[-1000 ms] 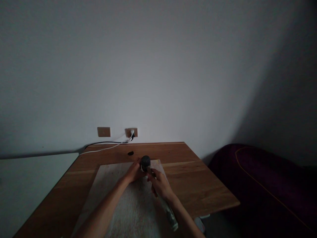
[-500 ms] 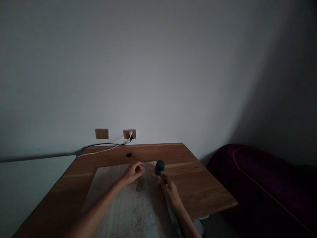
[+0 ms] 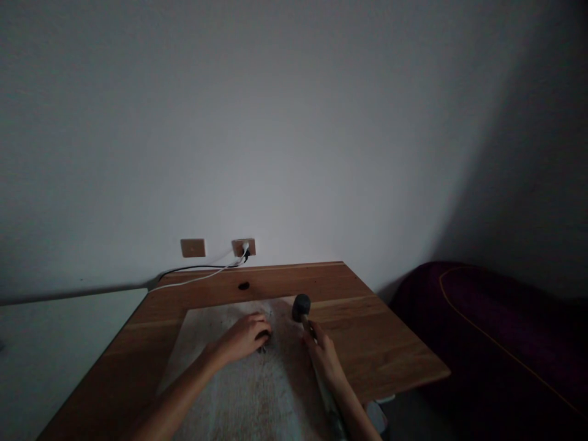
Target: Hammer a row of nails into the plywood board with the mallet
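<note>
A mallet (image 3: 301,307) with a dark, rounded head is in my right hand (image 3: 323,352), whose fingers wrap round its handle close to the head. The handle runs back along my forearm, and the head is tilted up over the right edge of a pale, worn board (image 3: 229,398). My left hand (image 3: 250,335) is low over the middle of the board, its fingers curled down and closed. What they pinch is hidden. Just under the fingertips a few small, thin, nail-like pieces (image 3: 262,350) show, partly covered by the hand.
The board lies on a wooden table (image 3: 381,343) with a dark hole (image 3: 243,286) near its back edge. White and black cables (image 3: 193,282) run to a wall socket (image 3: 243,247). A white surface (image 3: 68,349) adjoins on the left; a purple cushioned seat (image 3: 487,324) is at right.
My left hand has come down and nearer to me, from above the board's far part to the small thin pieces. My right hand still holds the mallet, nearly unmoved. The view has shifted slightly.
</note>
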`<state>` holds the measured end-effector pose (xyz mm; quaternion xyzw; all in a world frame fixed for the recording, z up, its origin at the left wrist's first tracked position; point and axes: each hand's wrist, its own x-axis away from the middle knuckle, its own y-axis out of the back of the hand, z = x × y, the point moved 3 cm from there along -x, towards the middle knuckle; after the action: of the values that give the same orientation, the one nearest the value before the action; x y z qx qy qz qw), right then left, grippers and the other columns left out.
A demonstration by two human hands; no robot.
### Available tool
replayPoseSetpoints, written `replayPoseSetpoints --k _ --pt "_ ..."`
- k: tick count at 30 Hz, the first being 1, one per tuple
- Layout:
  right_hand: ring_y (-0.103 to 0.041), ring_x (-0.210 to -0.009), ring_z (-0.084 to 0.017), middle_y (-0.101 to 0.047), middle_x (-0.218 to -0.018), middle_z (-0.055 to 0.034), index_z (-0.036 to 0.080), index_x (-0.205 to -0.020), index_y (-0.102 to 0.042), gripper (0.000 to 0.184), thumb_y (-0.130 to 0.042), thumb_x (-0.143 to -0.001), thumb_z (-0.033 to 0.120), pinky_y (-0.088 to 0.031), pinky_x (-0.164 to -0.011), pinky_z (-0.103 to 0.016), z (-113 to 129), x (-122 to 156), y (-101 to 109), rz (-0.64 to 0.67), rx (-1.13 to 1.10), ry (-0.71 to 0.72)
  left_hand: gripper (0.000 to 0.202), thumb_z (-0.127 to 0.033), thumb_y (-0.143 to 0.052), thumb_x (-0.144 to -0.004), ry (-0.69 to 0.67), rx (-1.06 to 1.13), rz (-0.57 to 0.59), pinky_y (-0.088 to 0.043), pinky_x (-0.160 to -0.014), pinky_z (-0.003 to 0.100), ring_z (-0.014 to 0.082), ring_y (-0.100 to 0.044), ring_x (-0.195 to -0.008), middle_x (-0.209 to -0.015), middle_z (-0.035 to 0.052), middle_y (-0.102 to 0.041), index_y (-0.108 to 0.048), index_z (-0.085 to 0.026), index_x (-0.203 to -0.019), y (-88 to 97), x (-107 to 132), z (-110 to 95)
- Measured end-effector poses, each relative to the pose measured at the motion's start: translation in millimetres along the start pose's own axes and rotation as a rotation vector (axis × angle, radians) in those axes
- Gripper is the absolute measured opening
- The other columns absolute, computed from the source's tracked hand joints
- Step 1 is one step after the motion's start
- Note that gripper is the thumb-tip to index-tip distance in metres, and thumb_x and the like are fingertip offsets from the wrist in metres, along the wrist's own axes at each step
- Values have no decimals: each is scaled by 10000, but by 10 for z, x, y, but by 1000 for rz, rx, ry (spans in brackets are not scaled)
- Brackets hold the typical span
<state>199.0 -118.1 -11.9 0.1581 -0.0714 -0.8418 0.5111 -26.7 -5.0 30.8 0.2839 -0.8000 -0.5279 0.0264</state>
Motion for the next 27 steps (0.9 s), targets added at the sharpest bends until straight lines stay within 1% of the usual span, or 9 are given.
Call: replayPoseSetpoints --k 2,4,7,10,12,15,17,22,27 --pt "-748 -898 -313 -790 -930 -125 165 -1176 -751 572 -605 -867 622 -562 -808 -365 15 11 7 2 1 -6 225 -80 -612 -882 -22 -30 2 -494 -846 304 230 -684 -922 -963 61 -713 -779 -229 -907 -10 -14 -15" --pt "-739 -812 -299 -784 -883 -117 152 -1191 -748 588 -591 -879 625 -559 -742 -355 29 22 7 26 -1 -21 214 -76 -615 -870 -28 -27 -14 -496 -851 302 225 -683 -914 -949 58 -718 -766 -226 -888 -3 -24 -28" --pt "-731 -774 -280 -775 -847 -102 151 -1180 -753 580 -573 -896 623 -552 -685 -329 50 30 8 32 -5 -16 180 -112 -613 -889 23 74 -98 -507 -846 290 208 -687 -902 -962 57 -730 -756 -210 -936 47 -48 23" --pt "-739 -840 -279 -785 -896 -104 172 -1151 -766 549 -584 -878 612 -565 -729 -324 62 27 8 6 11 -2 185 -209 -603 -937 108 227 -236 -526 -827 284 197 -700 -878 -989 67 -761 -763 -193 -1029 122 -86 192" --pt "-737 -867 -283 -792 -919 -112 176 -1125 -773 539 -579 -870 609 -568 -762 -332 66 24 9 -6 20 7 215 -276 -601 -953 161 293 -304 -535 -809 288 206 -715 -874 -986 79 -784 -781 -187 -1030 145 -115 339" --pt "-729 -840 -280 -793 -903 -114 170 -1110 -772 530 -574 -878 604 -561 -751 -335 70 25 15 8 17 0 236 -313 -604 -950 217 347 -330 -545 -796 297 227 -738 -880 -970 86 -808 -797 -183 -991 92 -149 523" --pt "-725 -812 -272 -786 -884 -106 168 -1126 -769 532 -587 -885 607 -553 -733 -330 77 31 21 26 9 -14 220 -300 -603 -948 226 343 -350 -551 -824 308 233 -743 -890 -953 82 -812 -791 -186 -958 22 -151 584" --pt "-710 -767 -250 -766 -855 -95 157 -1153 -757 588 -585 -884 650 -538 -682 -303 103 48 20 33 -13 -11 165 -218 -607 -952 151 234 -370 -549 -906 324 221 -723 -949 -971 73 -769 -769 -203 -926 -94 -101 529" --pt "-672 -677 -221 -738 -796 -69 147 -1156 -742 602 -557 -879 648 -513 -632 -293 67 49 -8 6 1 -33 207 -229 -671 -949 125 191 -352 -560 -962 338 218 -711 -1025 -1102 88 -708 -784 -221 -1123 -88 -48 466"
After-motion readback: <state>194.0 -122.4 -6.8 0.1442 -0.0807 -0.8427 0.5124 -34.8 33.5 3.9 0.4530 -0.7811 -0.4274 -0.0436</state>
